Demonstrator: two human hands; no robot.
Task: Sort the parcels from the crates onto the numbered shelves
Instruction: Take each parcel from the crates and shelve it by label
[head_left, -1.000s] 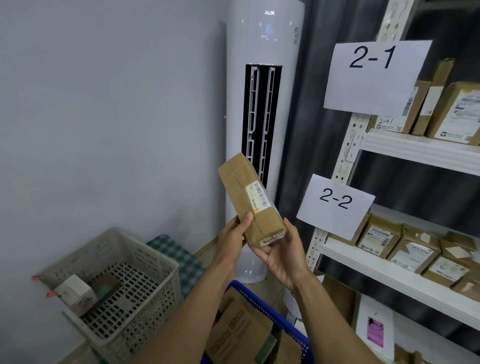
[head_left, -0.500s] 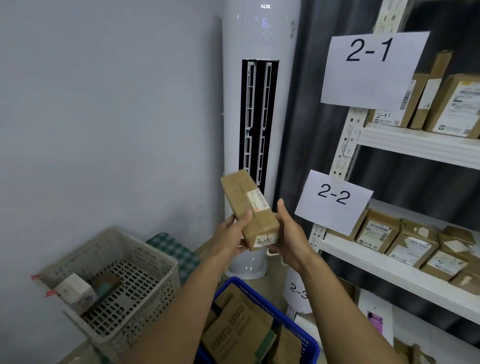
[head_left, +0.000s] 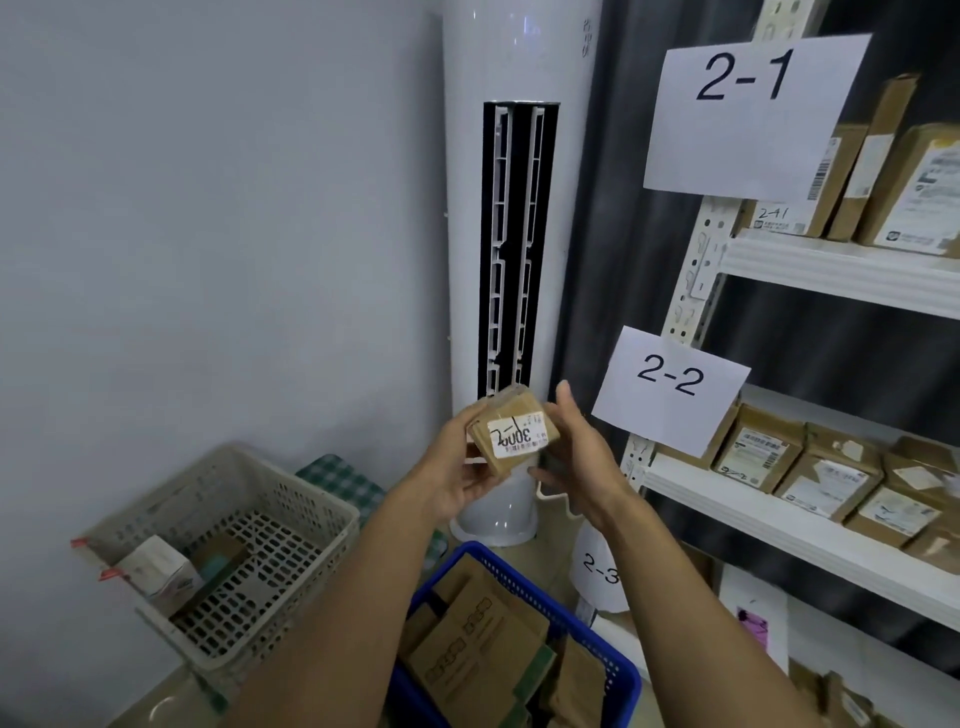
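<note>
Two hands in front of tall white plastic air conditioner (head_left: 519, 62), small brown cardboard parcel (head_left: 517, 434) held end-on between them, white label scrawl hard to read, left hand (head_left: 457, 473) fingers curled round its left side, right hand (head_left: 582, 457) cupped beside it, thumb raised, fingers blurred, grip cannot be told, blue perforated plastic crate (head_left: 623, 675) of kraft parcels below, cut off by frame edge.

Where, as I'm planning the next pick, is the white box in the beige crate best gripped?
Probably its raised end, from above: the white box lies tilted by the crate's left wall, which blocks that side, while its top faces are open. Pinch across its narrow width.
</note>
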